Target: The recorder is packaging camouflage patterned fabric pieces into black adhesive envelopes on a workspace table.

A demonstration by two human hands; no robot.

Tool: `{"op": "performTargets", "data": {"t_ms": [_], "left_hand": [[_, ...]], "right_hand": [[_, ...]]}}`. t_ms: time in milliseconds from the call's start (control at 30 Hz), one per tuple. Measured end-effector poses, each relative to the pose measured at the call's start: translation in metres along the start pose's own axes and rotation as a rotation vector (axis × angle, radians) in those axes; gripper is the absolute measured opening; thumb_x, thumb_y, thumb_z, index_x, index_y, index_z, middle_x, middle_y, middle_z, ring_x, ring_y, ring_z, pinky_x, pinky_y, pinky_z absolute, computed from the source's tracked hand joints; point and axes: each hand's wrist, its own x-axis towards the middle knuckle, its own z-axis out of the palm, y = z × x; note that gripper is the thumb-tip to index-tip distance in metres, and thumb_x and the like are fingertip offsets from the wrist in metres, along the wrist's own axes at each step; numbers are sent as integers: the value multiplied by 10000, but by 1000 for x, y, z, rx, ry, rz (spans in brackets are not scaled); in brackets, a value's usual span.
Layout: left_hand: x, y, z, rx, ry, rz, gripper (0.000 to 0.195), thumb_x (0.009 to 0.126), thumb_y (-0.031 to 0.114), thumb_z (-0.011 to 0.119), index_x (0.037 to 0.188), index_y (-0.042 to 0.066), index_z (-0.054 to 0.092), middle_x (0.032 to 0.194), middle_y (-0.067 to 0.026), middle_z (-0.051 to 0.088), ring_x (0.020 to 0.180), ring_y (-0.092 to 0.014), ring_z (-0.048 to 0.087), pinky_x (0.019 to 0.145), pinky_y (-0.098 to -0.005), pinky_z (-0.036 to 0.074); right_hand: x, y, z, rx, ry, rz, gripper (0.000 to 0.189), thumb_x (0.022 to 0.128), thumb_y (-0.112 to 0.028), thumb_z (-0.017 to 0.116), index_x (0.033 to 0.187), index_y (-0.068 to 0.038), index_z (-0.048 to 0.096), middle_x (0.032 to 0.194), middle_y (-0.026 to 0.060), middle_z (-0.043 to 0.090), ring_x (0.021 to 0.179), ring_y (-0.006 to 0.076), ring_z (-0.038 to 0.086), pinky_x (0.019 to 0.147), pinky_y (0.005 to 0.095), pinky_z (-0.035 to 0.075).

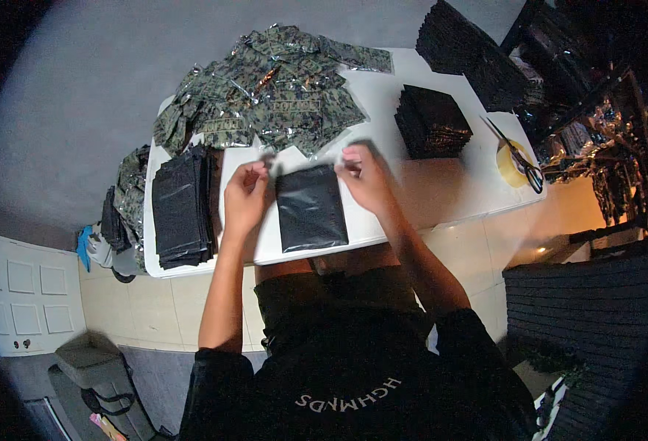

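A flat black plastic pouch [311,208] lies on the white table [376,225] in front of me. My left hand [248,190] is raised at its upper left, fingers curled, thumb near the fingertips. My right hand [365,176] hovers by its upper right corner, slightly blurred, fingers bent. Whether either hand pinches something thin cannot be told. Beyond the hands lies a heap of camouflage garments in clear plastic [296,93]. A stack of black pouches [183,206] stands left of my left hand, and another black stack [433,122] is at the right.
Scissors [532,175] rest on a roll of yellowish tape [508,165] at the table's right end. More black stacks [467,52] stand at the far right corner. Camouflage packs [131,193] are piled beyond the left edge. A grey chair [106,386] is at the lower left.
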Motion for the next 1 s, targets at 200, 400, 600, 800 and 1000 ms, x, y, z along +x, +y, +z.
{"op": "performTargets", "data": {"t_ms": [200, 400, 600, 800, 1000], "left_hand": [[-46, 47, 14, 451, -85, 292, 289, 1021, 111, 736, 1273, -30, 731, 1300, -265, 728, 1320, -476, 634, 1154, -537, 484], [-74, 43, 50, 776, -350, 323, 897, 1101, 598, 526, 1721, -33, 378, 1803, -263, 341, 1699, -471, 248, 1346, -706, 138], [-76, 33, 58, 771, -352, 300, 926, 1090, 617, 537, 1735, -22, 358, 1820, -244, 315, 1711, -452, 220, 1333, -738, 99], [-74, 37, 57, 792, -382, 272, 927, 1075, 596, 562, 1734, -24, 359, 1823, -235, 314, 1713, -455, 209, 1329, -750, 63], [-72, 35, 59, 814, -394, 257, 909, 1071, 571, 567, 1730, -22, 367, 1821, -245, 311, 1712, -466, 207, 1335, -739, 73]], "right_hand": [[-44, -51, -5, -414, -214, -78, 483, 1022, -182, 772, 1440, -19, 595, 1403, 252, 601, 1362, 456, 619, 1159, 566, 510], [-74, -27, 32, -835, -352, -327, 750, 1096, -353, 596, 1702, 36, 386, 1787, 265, 344, 1677, 456, 279, 1361, 625, 197], [-76, -27, 31, -880, -356, -323, 780, 1102, -383, 568, 1727, 32, 354, 1817, 239, 312, 1702, 418, 250, 1380, 600, 147], [-74, -28, 33, -918, -393, -279, 783, 1097, -396, 562, 1721, 35, 370, 1815, 238, 323, 1709, 405, 239, 1391, 579, 106], [-75, -22, 33, -919, -388, -289, 797, 1088, -408, 581, 1712, 47, 382, 1817, 251, 311, 1709, 410, 237, 1392, 578, 106]]}}
